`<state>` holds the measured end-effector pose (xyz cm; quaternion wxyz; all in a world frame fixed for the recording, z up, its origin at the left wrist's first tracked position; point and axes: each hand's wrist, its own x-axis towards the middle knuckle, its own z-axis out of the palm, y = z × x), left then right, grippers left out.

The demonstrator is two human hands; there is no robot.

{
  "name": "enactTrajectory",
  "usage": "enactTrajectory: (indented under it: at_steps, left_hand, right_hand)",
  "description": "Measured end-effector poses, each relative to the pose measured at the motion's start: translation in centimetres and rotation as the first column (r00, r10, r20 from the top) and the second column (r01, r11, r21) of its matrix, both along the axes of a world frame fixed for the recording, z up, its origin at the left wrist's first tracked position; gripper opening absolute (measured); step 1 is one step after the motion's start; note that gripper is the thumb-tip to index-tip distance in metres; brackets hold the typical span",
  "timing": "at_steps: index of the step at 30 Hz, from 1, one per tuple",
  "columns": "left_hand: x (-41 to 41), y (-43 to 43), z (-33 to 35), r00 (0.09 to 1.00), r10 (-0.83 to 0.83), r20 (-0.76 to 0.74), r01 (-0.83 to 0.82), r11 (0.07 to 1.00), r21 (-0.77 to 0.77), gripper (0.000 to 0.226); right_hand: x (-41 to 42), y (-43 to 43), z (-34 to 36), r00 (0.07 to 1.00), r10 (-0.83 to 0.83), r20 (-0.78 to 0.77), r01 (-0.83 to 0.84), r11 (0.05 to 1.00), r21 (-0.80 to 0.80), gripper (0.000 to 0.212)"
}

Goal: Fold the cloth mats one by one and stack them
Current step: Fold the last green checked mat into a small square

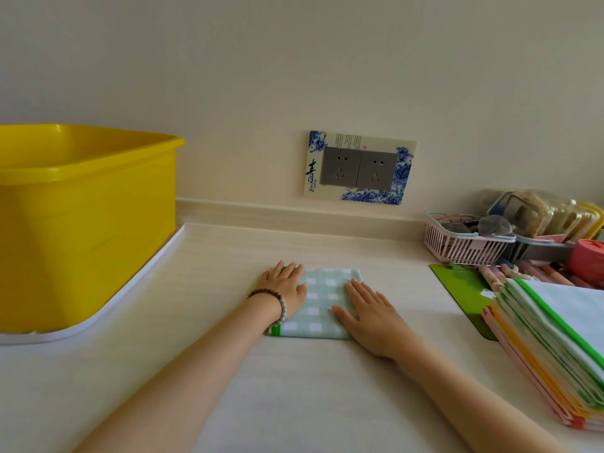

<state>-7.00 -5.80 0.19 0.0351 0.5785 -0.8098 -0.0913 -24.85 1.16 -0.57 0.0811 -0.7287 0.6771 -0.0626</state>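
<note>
At the centre of the frame a folded green-checked cloth mat (322, 304) lies on the pale counter (294, 387). The left hand (284, 284) and the right hand (367, 310) press it flat, fingers straight. At lower right sits a pile of mats (549, 348), seemingly unfolded. A yellow tub (88, 223) fills the left.

tub (88, 223) left, mat (322, 302) centre, stack (555, 348) right.

Soft even daylight; faint shadows; edges bowed.
</note>
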Motion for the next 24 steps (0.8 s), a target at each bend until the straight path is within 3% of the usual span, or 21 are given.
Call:
enactTrajectory:
  at_steps: [4, 11, 19, 24]
  left_hand:
    - [0.1, -0.1, -0.3, 1.0, -0.009, 0.02, 0.008, 1.0, 0.025, 0.054]
    - [-0.1, 0.0, -0.2, 0.999, -0.014, 0.046, 0.015, 1.0, -0.011, 0.054]
    - [0.0, 0.0, -0.2, 1.0, -0.01, 0.027, 0.01, 1.0, -0.013, 0.054]
    - [0.1, 0.1, -0.1, 1.0, -0.003, 0.019, 0.003, 1.0, 0.006, 0.055]
  right_hand:
    - [0.2, -1.0, 0.5, 0.999, -0.003, -0.032, 0.005, 0.999, 0.038, 0.063]
    - [3.9, -6.3, 1.5, 0.991, 0.13, 0.033, -0.128, 0.99, -0.055, 0.049]
    - [4.4, -7.7, -0.1, 0.991, 0.136, 0.003, -0.136, 0.99, -0.039, 0.05]
    - [2.5, -7.1, -0.1, 0.998, 0.061, -0.019, -0.061, 0.998, -0.025, 0.064]
